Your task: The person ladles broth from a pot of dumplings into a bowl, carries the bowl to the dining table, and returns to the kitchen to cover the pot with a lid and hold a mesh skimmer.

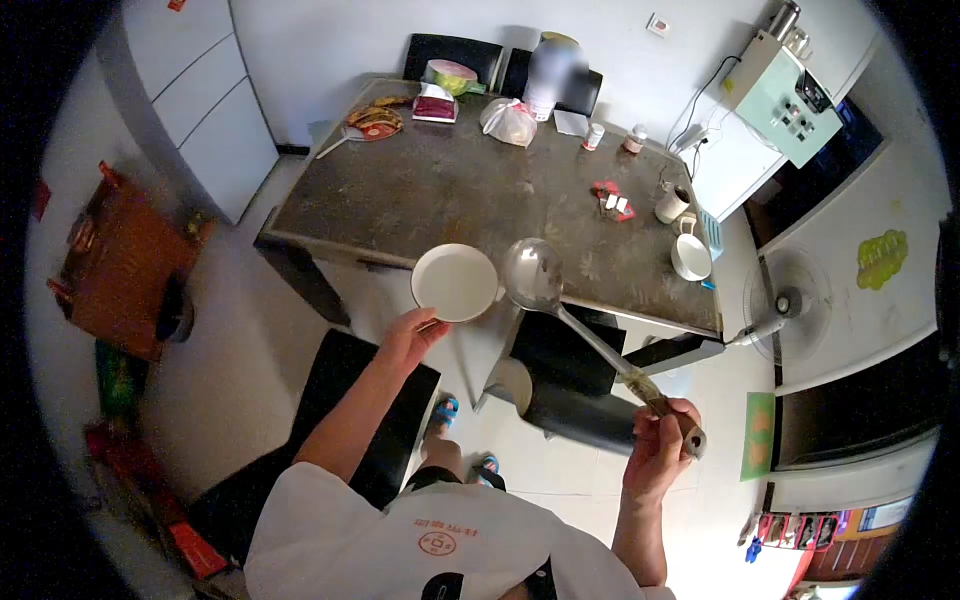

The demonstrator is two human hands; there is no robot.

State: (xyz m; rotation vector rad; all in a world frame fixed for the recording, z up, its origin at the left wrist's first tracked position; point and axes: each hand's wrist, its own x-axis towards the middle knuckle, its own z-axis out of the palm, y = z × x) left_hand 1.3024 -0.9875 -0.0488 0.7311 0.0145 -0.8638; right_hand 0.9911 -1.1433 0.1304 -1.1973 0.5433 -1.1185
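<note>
The left hand [405, 342] is nearly closed, pinching the near rim of a white bowl [455, 283], while the right hand [662, 450] has its fingers curled round the handle end of a large metal ladle [534, 272]. Both things are held up by the near long edge of the worktop [440, 190], the ladle's head just beside the bowl (whether they touch, I cannot tell). As for progress, both have been picked up, but the bowl looks empty and neither has been set down; what is left cannot be told.
</note>
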